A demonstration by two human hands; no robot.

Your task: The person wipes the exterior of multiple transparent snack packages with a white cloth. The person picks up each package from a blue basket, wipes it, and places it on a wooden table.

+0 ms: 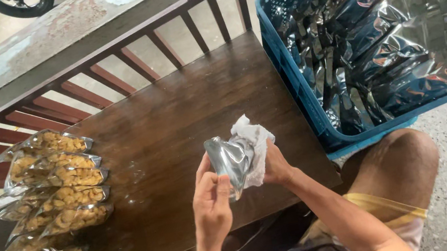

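You're mid-wipe: your left hand (209, 197) grips the silver pouch (230, 160) while your right hand (276, 165) presses a white cloth (254, 138) against it. Finished packs (60, 198) lie at nine o'clock on the desk (172, 110); next likely calls for setting this one there.

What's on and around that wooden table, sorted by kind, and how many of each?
Filled snack pouches: about 9, overlapping
Silver pouch in the left hand: 1
White cloth in the right hand: 1
Blue crate of empty silver pouches: 1
Total: about 12
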